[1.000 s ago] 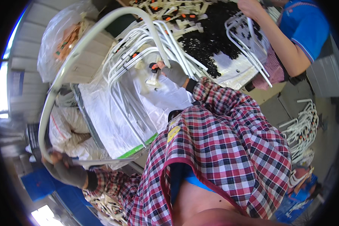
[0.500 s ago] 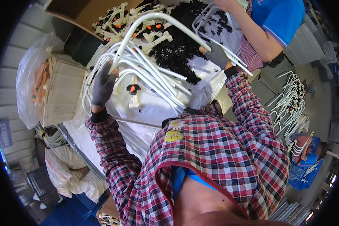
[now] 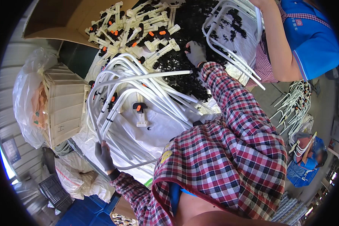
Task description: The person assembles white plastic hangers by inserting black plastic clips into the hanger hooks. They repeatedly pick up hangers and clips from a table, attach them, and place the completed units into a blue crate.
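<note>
My left hand (image 3: 104,158), in a grey glove with bare fingertips, is closed around the lower end of a white bent tube (image 3: 147,75). That tube lies over a stack of similar white bent tubes (image 3: 130,92), and its other end points right. At the heap of small black parts (image 3: 173,62), my right hand (image 3: 196,53) has its fingers curled, in a matching glove; whatever is between the fingertips is too small to make out. A cream plastic piece with a black and orange fitting (image 3: 140,109) lies on the white-covered table, framed by the tubes.
Cream fittings (image 3: 132,28) with black and orange parts are heaped beside a cardboard box (image 3: 60,22). A plastic-wrapped wooden crate (image 3: 66,105) stands left. Across the table at right, a co-worker in a blue shirt (image 3: 312,45) handles more white bent tubes (image 3: 214,39).
My right hand has let go of the bent tube and moved to the black parts. My left hand has come down and nearer, tilting the tube onto the stack.
</note>
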Tool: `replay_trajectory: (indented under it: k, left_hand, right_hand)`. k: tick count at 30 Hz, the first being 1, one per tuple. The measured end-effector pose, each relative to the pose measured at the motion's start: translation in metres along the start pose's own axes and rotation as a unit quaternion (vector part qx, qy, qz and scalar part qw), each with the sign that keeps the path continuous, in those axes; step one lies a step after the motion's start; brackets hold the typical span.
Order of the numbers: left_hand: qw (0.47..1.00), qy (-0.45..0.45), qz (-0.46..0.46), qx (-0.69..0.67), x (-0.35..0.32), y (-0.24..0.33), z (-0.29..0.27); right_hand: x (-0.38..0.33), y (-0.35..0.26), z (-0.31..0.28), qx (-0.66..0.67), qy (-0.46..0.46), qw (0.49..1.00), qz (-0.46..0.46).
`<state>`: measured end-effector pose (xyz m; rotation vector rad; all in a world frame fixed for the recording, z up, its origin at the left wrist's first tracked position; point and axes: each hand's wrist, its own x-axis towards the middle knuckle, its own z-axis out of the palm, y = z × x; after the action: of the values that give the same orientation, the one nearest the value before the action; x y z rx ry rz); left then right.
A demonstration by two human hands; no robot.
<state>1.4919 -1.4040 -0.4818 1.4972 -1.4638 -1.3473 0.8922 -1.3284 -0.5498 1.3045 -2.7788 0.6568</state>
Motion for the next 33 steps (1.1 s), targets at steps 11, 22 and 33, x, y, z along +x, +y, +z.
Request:
replay_trajectory:
  k: [11, 22, 33]
  left_hand:
    - [0.995, -0.031, 0.084, 0.048, 0.047, 0.003, 0.012]
    - [0.988, -0.096, 0.114, 0.036, 0.095, 0.022, 0.035]
    - [0.823, -0.117, 0.475, 0.289, 0.071, 0.129, 0.194]
  right_hand:
    - [-0.092, 0.083, -0.009, 0.292, -0.176, 0.940, 0.023]
    - [-0.083, 0.050, -0.055, 0.222, -0.205, 0.947, -0.114]
    - [0.025, -0.131, -0.115, 0.009, 0.182, 0.881, -0.438]
